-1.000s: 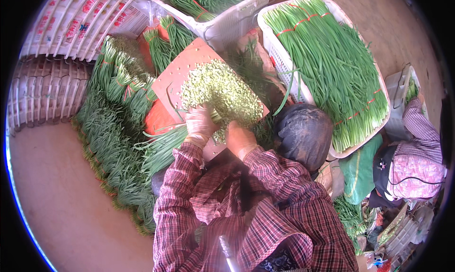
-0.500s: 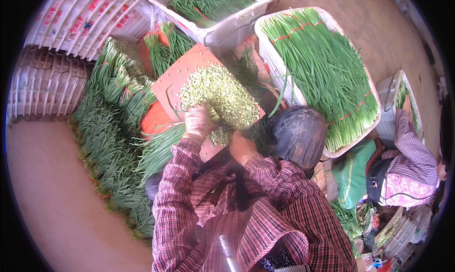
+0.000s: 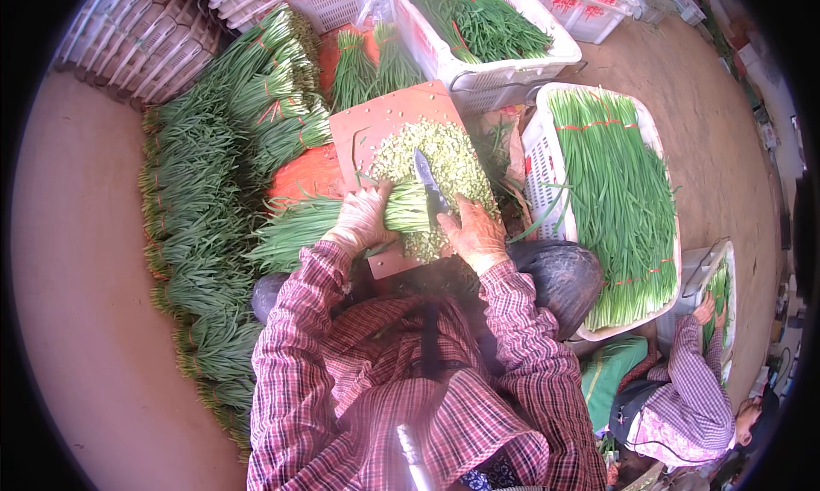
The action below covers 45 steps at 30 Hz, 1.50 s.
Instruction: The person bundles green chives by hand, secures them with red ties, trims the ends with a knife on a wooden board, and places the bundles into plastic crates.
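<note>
My left hand (image 3: 361,217), in a pale glove, is closed round a bunch of long green chives (image 3: 290,230), its pale stem ends lying across a pink board (image 3: 363,132). My right hand (image 3: 470,235) is at the knife's dark handle, just right of those stems, thumb and fingers curved around it. The knife's steel blade (image 3: 424,170) points away from me beside the cut ends. Small chopped pale pieces (image 3: 418,136) cover much of the board, and a few are scattered toward its far edge.
Bundled chives (image 3: 196,235) are heaped at left below stacked white crates (image 3: 137,47). Baskets of chives (image 3: 540,175) stand right and behind (image 3: 478,68). At lower right a co-worker (image 3: 688,405) in a checked sleeve reaches into another crate (image 3: 726,260). An orange sheet (image 3: 303,170) lies beside the board.
The view has swung, showing more at the top. My right hand has risen from the board's near edge to the knife, now visible. More pale stem ends show right of my left hand.
</note>
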Available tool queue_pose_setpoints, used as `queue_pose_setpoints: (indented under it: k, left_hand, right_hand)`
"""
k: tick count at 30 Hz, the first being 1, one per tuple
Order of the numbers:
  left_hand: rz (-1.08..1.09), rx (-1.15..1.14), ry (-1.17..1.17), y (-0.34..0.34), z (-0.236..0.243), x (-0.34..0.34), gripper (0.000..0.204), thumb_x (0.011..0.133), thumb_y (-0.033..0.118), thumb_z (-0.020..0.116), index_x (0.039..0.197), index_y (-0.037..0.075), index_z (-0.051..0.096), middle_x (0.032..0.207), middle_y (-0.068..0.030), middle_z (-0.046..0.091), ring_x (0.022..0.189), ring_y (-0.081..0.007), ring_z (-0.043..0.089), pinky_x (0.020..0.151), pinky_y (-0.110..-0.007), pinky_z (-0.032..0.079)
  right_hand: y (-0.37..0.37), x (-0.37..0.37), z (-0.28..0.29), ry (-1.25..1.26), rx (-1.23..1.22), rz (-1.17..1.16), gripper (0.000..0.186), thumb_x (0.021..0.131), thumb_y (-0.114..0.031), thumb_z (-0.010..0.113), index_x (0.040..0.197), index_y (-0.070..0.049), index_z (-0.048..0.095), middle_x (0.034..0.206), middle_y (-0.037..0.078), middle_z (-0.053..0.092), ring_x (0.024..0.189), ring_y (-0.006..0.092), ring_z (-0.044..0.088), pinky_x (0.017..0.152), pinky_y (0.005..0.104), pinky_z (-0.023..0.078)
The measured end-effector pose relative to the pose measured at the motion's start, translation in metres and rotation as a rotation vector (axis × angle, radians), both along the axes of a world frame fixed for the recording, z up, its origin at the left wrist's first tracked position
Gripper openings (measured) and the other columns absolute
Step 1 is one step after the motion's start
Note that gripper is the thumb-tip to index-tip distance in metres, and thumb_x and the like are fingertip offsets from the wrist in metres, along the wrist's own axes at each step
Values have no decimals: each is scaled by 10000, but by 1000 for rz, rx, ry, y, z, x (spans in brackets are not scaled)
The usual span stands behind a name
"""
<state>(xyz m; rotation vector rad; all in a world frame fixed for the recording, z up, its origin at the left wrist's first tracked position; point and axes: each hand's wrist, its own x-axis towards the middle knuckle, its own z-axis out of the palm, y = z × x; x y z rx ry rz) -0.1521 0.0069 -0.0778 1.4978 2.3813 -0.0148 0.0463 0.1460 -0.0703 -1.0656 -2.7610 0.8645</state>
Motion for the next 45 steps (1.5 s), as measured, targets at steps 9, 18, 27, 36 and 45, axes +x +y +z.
queue_pose_setpoints:
  k: [9,18,27,36,45]
  left_hand:
    - [-409,92,365,-20,-7,26,795,613,475,801,1244,69,539,1022,-93,616,969,-269,613,862,-432,465]
    - [1054,584,-1198,-120,15,94,353,934,350,711,1031,15,657,805,-39,673,795,-146,653,655,-314,522]
    - [771,1139,-2005,-84,-14,146,811,955,640,499,1528,84,350,1488,-189,468,1283,-318,533,1076,-488,427]
    - [845,1398,-2177,-56,22,99,725,919,520,643,1430,41,455,1371,-185,569,1237,-366,573,1092,-571,424]
    - [870,1415,-1823,-33,26,115,560,852,274,775,1297,6,566,1203,-117,654,1058,-253,651,951,-422,528]
  right_hand:
    - [-27,-62,41,-428,-38,528,1043,690,-588,787,1470,-34,369,1331,208,583,1184,363,603,1014,450,448]
    - [-43,-47,-37,43,-885,289,751,789,-489,770,1298,28,573,1163,181,686,1075,276,652,952,347,479]
    - [-39,-4,23,387,-1048,228,472,827,-323,775,1155,9,697,983,56,727,899,116,664,871,270,503]
    - [-42,62,63,400,-707,345,732,790,-289,801,1384,7,494,1250,167,625,1155,278,593,1023,376,438]
    - [-38,56,73,424,-761,298,993,781,-412,843,1496,13,300,1396,171,522,1311,277,488,1103,374,380]
